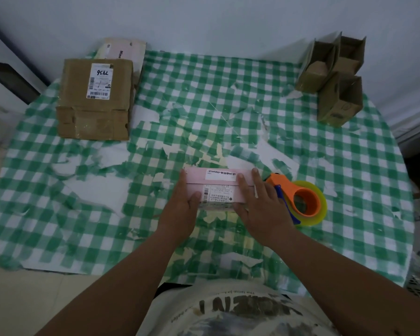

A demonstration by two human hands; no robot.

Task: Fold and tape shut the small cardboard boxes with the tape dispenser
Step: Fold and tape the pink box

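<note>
The pink box [216, 187] lies flat near the middle of the tabletop [349, 166], a little toward my edge, its long axis running left to right and its labelled face turned up. My left hand [182, 202] cups its left end, thumb on top and fingers down the side. My right hand [260, 202] lies flat over its right end, fingers straight and pressing on the top, gripping nothing. Just beside that hand, on the right, the orange tape dispenser [301, 200] lies on its side with its clear yellowish roll, touching or nearly touching my knuckles. Farther off, a flattened brown carton [95, 100] with a shipping label sits at the far left corner, over another flat pink-and-white carton [124, 52]. Three small open brown boxes [335, 78] are clustered at the far right corner.
</note>
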